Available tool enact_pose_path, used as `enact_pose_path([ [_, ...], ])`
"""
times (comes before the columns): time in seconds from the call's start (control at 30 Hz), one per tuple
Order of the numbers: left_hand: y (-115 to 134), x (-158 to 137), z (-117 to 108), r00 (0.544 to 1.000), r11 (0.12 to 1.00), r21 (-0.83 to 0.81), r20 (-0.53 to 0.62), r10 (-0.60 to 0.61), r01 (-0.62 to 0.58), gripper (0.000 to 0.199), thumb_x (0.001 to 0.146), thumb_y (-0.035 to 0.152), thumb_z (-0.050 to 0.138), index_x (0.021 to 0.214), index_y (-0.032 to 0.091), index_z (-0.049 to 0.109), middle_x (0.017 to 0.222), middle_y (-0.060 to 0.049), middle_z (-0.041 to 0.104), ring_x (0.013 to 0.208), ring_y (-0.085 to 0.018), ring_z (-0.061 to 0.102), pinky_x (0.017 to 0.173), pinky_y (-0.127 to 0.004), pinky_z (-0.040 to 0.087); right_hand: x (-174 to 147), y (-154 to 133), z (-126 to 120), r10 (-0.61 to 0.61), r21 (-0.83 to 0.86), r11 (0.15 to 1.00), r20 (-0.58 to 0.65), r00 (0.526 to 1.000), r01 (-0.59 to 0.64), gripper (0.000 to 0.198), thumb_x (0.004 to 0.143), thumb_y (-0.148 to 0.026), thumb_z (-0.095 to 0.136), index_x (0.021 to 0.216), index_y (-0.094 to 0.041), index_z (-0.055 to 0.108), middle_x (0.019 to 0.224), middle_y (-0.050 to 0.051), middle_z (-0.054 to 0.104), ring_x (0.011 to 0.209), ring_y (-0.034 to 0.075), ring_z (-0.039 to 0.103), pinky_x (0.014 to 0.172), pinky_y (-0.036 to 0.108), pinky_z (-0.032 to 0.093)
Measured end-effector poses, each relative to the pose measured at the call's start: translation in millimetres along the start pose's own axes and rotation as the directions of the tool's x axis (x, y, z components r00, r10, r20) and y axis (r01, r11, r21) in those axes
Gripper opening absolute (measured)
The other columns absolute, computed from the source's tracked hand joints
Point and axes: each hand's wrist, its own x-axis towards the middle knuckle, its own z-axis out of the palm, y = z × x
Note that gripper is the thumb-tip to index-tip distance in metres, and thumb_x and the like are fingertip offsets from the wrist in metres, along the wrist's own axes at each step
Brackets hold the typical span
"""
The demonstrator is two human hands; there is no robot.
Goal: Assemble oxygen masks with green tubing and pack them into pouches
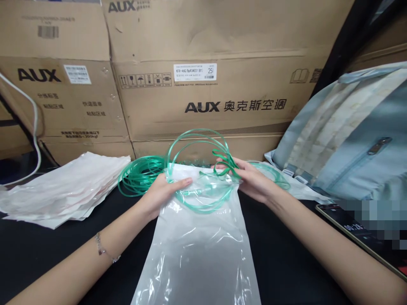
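A long clear-fronted, white-backed plastic bag (pixel 203 250) hangs toward me, its mouth at the top. My left hand (pixel 163 190) pinches the bag's left edge near the mouth, thumb lying across the front. A coil of green tubing (pixel 199 134) is partly inside the mouth; its lower loops show through the clear film and its upper loops stand out above. At the right, my right hand (pixel 251 178) is closed around the coil's side, where a green tie (pixel 224 163) with loose loops binds it, beside the bag's right corner. Some right fingers are hidden behind the tubing.
Stacked white bags (pixel 70 182) lie at the left, with more green tubing coils (pixel 141 173) beside them. A packed bag (pixel 292 184) lies behind my right hand. A light blue backpack (pixel 356 140) and a phone (pixel 359 237) are at the right. Cardboard boxes (pixel 222 38) wall the back.
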Motion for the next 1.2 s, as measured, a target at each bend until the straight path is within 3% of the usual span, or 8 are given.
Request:
enact_pose_path([
  [0.17, 0, 1, -3, 0.995, 0.999, 0.024, -0.095, 0.032, -0.03, 0.029, 0.061, 0.026, 0.073, 0.087, 0.014, 0.068, 0.089, -0.009, 0.071, 0.081, -0.021, 0.065, 0.073, -0.029, 0.051, 2, -1, -17, 0.037, 0.028, 0.999, 0.176, 0.984, -0.042, 0.035, 0.077, -0.039, 0.058, 0.109, -0.027, 0.058, 0.107, 0.003, 0.061, 0.081, 0.014, 0.06, 0.066, 0.027, 0.051],
  [0.33, 4, 2, -5, 0.998, 1.0, 0.015, -0.055, -0.015, 0.016, 0.029, 0.059, 0.026, 0.075, 0.084, 0.013, 0.067, 0.082, -0.008, 0.071, 0.074, -0.019, 0.066, 0.068, -0.028, 0.052, 7, 6, -23, 0.039, -0.051, 0.998, 0.147, 0.988, -0.032, 0.031, 0.073, -0.031, 0.065, 0.103, -0.023, 0.062, 0.08, -0.001, 0.064, 0.061, 0.006, 0.057, 0.054, 0.018, 0.049],
  [0.5, 2, 2, -5, 0.998, 0.999, 0.042, -0.054, -0.012, 0.014, 0.027, 0.059, 0.025, 0.075, 0.08, 0.013, 0.067, 0.08, -0.007, 0.071, 0.07, -0.018, 0.065, 0.066, -0.026, 0.051, 7, 11, -23, 0.159, -0.14, 0.982, 0.227, 0.961, -0.13, 0.019, 0.063, -0.023, 0.071, 0.08, -0.016, 0.068, 0.062, -0.003, 0.061, 0.055, 0.005, 0.054, 0.054, 0.015, 0.047],
  [0.73, 14, 4, -9, 0.991, 0.991, 0.01, 0.045, 0.129, -0.13, 0.054, 0.067, 0.029, 0.07, 0.117, 0.018, 0.052, 0.106, -0.009, 0.065, 0.094, -0.022, 0.062, 0.074, -0.026, 0.05, 5, 6, -19, 0.13, -0.285, 0.954, 0.108, 0.986, -0.094, 0.008, 0.06, -0.021, 0.068, 0.068, -0.02, 0.067, 0.052, -0.006, 0.057, 0.046, 0.006, 0.05, 0.048, 0.019, 0.048],
  [0.83, 25, 6, -11, 0.983, 0.983, -0.039, 0.031, 0.179, -0.178, 0.052, 0.074, 0.023, 0.063, 0.122, 0.017, 0.046, 0.113, -0.012, 0.062, 0.1, -0.024, 0.059, 0.082, -0.032, 0.048, 5, 7, -16, 0.132, -0.384, 0.92, 0.121, 0.984, -0.076, 0.008, 0.06, -0.017, 0.064, 0.066, -0.02, 0.068, 0.046, -0.007, 0.053, 0.039, 0.004, 0.04, 0.038, 0.015, 0.038],
  [0.93, 30, 7, -15, 0.978, 0.979, -0.001, 0.045, 0.203, -0.203, 0.061, 0.069, 0.008, 0.065, 0.125, 0.016, 0.04, 0.11, -0.013, 0.063, 0.098, -0.024, 0.061, 0.085, -0.035, 0.046, 5, 10, -12, 0.168, -0.385, 0.917, 0.13, 0.977, -0.107, 0.024, 0.057, -0.011, 0.064, 0.079, -0.019, 0.069, 0.042, -0.009, 0.046, 0.035, 0.002, 0.031, 0.033, 0.014, 0.029],
  [1.07, 26, 11, -24, 0.977, 0.976, 0.072, 0.08, 0.198, -0.204, 0.055, 0.068, 0.008, 0.065, 0.119, 0.014, 0.046, 0.106, -0.012, 0.063, 0.095, -0.024, 0.062, 0.081, -0.032, 0.048, 5, 7, -9, 0.145, -0.132, 0.982, 0.096, 0.985, -0.132, 0.035, 0.064, -0.026, 0.068, 0.098, -0.019, 0.064, 0.068, -0.002, 0.063, 0.055, 0.007, 0.054, 0.055, 0.018, 0.046],
  [1.2, 20, 15, -26, 0.96, 0.964, 0.014, -0.09, 0.265, -0.265, 0.049, 0.065, 0.008, 0.067, 0.111, 0.014, 0.052, 0.096, -0.005, 0.062, 0.093, -0.021, 0.062, 0.082, -0.03, 0.048, 3, 6, -6, 0.076, 0.078, 0.994, 0.087, 0.993, -0.082, 0.047, 0.076, -0.049, 0.054, 0.114, -0.022, 0.053, 0.103, 0.006, 0.062, 0.084, 0.015, 0.061, 0.076, 0.03, 0.048],
])
